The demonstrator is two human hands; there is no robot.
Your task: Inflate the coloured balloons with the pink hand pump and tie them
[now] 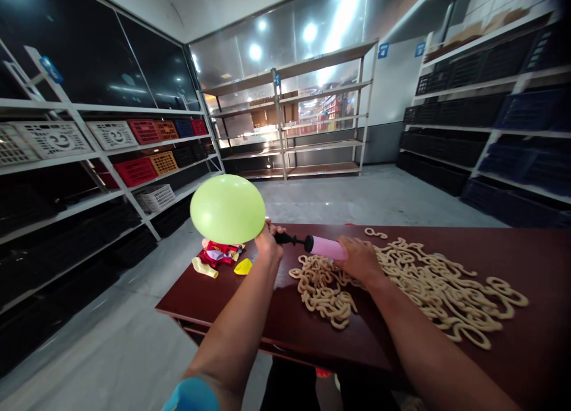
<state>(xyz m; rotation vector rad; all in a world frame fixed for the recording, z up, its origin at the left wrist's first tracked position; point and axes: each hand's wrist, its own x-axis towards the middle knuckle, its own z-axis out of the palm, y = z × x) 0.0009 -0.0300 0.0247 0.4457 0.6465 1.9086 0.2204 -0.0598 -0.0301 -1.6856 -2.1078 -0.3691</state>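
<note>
A large, inflated light-green balloon (227,209) stands out to the left above the table. At its neck, my left hand (269,243) is closed, its fingers wrapped round where the balloon meets a black nozzle. My right hand (362,260) grips the pink barrel of a hand balloon pump (328,248), whose black rod shows between my two hands. Below my left hand lie a yellow uninflated balloon (243,267), a pale cream one (205,268) and a red packet (218,253) with a lilac piece on it.
Beige twisted rope-like loops (428,280) are heaped across the dark red table (276,304), several under my right forearm. Behind stands a metal shelf rack (321,125). Shelves with plastic crates (136,168) line the left wall, and dark crates (450,110) fill the right-hand shelves.
</note>
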